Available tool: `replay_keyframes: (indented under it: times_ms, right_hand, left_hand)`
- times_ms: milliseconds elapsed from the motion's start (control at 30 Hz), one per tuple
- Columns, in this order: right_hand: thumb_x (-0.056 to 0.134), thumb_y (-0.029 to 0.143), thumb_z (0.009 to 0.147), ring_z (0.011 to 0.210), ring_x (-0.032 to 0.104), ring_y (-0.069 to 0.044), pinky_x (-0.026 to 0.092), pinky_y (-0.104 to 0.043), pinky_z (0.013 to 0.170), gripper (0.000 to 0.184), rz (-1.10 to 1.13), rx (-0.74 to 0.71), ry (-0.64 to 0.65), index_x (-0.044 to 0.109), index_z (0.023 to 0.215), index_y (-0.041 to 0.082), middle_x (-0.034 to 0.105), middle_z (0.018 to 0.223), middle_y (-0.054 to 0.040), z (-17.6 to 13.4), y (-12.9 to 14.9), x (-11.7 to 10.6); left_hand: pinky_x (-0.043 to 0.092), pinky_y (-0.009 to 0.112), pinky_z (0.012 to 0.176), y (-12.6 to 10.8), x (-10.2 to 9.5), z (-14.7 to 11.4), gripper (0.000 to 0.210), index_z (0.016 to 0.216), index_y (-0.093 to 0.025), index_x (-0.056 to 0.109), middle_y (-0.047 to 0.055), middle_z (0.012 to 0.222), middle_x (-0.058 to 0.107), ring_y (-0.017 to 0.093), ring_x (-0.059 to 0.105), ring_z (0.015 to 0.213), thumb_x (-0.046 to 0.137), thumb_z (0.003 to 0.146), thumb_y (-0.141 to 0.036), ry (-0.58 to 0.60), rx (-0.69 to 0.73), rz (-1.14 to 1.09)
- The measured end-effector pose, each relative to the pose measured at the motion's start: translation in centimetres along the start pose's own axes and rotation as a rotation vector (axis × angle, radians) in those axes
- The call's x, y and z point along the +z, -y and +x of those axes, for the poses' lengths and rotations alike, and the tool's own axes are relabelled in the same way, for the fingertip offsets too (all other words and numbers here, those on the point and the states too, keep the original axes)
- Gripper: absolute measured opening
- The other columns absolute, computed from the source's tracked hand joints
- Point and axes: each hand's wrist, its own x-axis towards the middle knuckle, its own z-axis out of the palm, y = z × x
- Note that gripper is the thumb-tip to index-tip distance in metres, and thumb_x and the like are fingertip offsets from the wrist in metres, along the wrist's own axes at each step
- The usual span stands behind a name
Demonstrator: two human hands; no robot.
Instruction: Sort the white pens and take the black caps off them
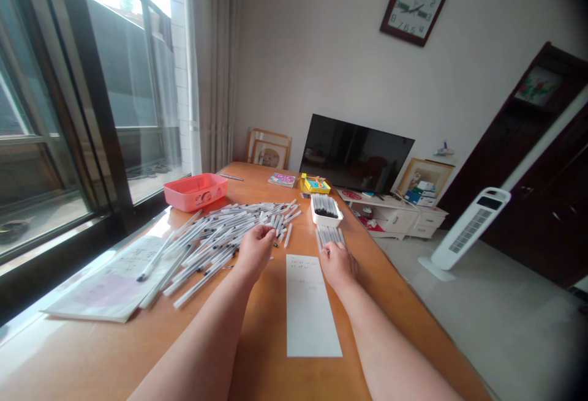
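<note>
A large loose pile of grey-white pens (215,236) with black ends spreads over the left half of the table. My left hand (257,251) is at the pile's right edge, its fingers pinched together; what lies between them, if anything, is hidden. Right of centre, a neat row of pens (329,236) lies side by side. My right hand (339,264) is at the near ends of this row, fingers curled onto them. Just beyond stands a white box (327,218) with more pens packed in it. Between my forearms lies a white paper sheet (312,309) with faint writing.
A red plastic basket (195,193) stands by the window. Under the pile's near left part is a paper booklet (110,284). Farther back are a colourful book (282,180) and a yellow box (316,185). The wooden table's right edge (404,278) borders the floor.
</note>
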Motion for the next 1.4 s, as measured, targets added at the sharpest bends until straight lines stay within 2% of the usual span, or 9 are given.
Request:
replay_keyframes:
  times_ms: [467, 667, 767, 833, 900, 1033, 1133, 1233, 1400]
  right_hand:
    - [0.058, 0.036, 0.089, 0.088, 0.069, -0.032, 0.047, -0.043, 0.074, 0.019, -0.008, 0.116, 0.187, 0.071, 0.088, 0.023, 0.07, 0.092, -0.0155, 1.6, 1.3, 0.4]
    - [0.068, 0.041, 0.077, 0.075, 0.067, -0.028, 0.048, -0.04, 0.068, 0.02, 0.163, 0.153, 0.142, 0.063, 0.068, 0.024, 0.066, 0.07, -0.0081, 2.6, 0.4, 1.5]
    - [0.068, 0.043, 0.076, 0.063, 0.061, -0.021, 0.043, -0.03, 0.057, 0.024, 0.441, 0.15, 0.178, 0.06, 0.064, 0.023, 0.06, 0.062, -0.0033, 2.5, 0.9, 0.7]
    - [0.063, 0.046, 0.08, 0.06, 0.057, -0.017, 0.04, -0.027, 0.053, 0.026, 0.736, 0.153, 0.263, 0.062, 0.072, 0.021, 0.061, 0.065, -0.0025, 2.0, 1.8, -0.5]
    - [0.062, 0.05, 0.082, 0.055, 0.052, -0.013, 0.036, -0.023, 0.049, 0.031, 0.858, 0.126, 0.357, 0.063, 0.078, 0.019, 0.062, 0.068, -0.0015, 1.4, 2.8, -1.8]
    - [0.074, 0.045, 0.075, 0.051, 0.041, -0.007, 0.019, -0.019, 0.044, 0.031, 1.288, 0.163, 0.673, 0.062, 0.08, 0.017, 0.058, 0.068, 0.0014, 0.0, 4.4, -4.2]
    - [0.077, 0.043, 0.074, 0.051, 0.039, -0.006, 0.016, -0.02, 0.044, 0.03, 1.352, 0.162, 0.767, 0.062, 0.079, 0.017, 0.056, 0.067, 0.003, -0.6, 5.0, -5.2]
    - [0.076, 0.04, 0.074, 0.051, 0.039, -0.005, 0.016, -0.02, 0.044, 0.028, 1.358, 0.153, 0.823, 0.061, 0.077, 0.017, 0.056, 0.065, 0.0038, -1.0, 5.3, -5.6]
    - [0.073, 0.04, 0.079, 0.051, 0.041, -0.006, 0.017, -0.02, 0.043, 0.027, 1.352, 0.123, 0.882, 0.067, 0.083, 0.015, 0.058, 0.065, 0.0019, -1.2, 5.7, -5.8]
  left_hand:
    - [0.043, 0.027, 0.063, -0.2, -0.9, 0.9, 0.027, 0.08, -0.017, 0.069, 0.003, 0.068, 0.065, 0.016, 0.056, 0.062, 0.067, 0.073, -0.043, -0.076, -0.068, -0.173]
    - [0.041, 0.026, 0.061, -0.9, -1.0, 0.6, 0.024, 0.076, -0.017, 0.066, 0.002, 0.067, 0.064, 0.014, 0.054, 0.061, 0.068, 0.07, -0.04, -0.074, -0.102, -0.238]
    - [0.042, 0.027, 0.062, -1.3, -1.0, 0.3, 0.022, 0.078, -0.017, 0.066, 0.003, 0.07, 0.065, 0.015, 0.056, 0.063, 0.067, 0.071, -0.038, -0.071, -0.125, -0.264]
    - [0.043, 0.028, 0.064, -1.6, -1.1, 0.1, 0.021, 0.081, -0.017, 0.067, 0.004, 0.074, 0.068, 0.016, 0.059, 0.066, 0.066, 0.072, -0.035, -0.06, -0.133, -0.268]
    - [0.044, 0.029, 0.065, -2.0, -1.1, -0.2, 0.023, 0.086, -0.016, 0.069, 0.007, 0.079, 0.071, 0.018, 0.061, 0.069, 0.066, 0.072, -0.034, -0.024, -0.161, -0.276]
    - [0.043, 0.03, 0.067, -2.8, -1.2, -0.7, 0.037, 0.101, -0.016, 0.072, 0.01, 0.091, 0.075, 0.02, 0.066, 0.075, 0.072, 0.071, -0.036, 0.081, -0.243, -0.34]
    - [0.041, 0.028, 0.067, -3.3, -1.3, -0.9, 0.042, 0.106, -0.017, 0.072, 0.01, 0.096, 0.076, 0.018, 0.067, 0.078, 0.075, 0.071, -0.039, 0.168, -0.247, -0.415]
    - [0.038, 0.025, 0.063, -3.4, -1.4, -0.9, 0.035, 0.097, -0.018, 0.073, 0.009, 0.098, 0.075, 0.014, 0.065, 0.073, 0.078, 0.07, -0.04, 0.246, -0.242, -0.482]
    - [0.039, 0.024, 0.061, -2.9, -1.2, -0.6, 0.029, 0.087, -0.015, 0.07, 0.006, 0.086, 0.071, 0.01, 0.057, 0.064, 0.081, 0.067, -0.033, 0.247, -0.226, -0.593]
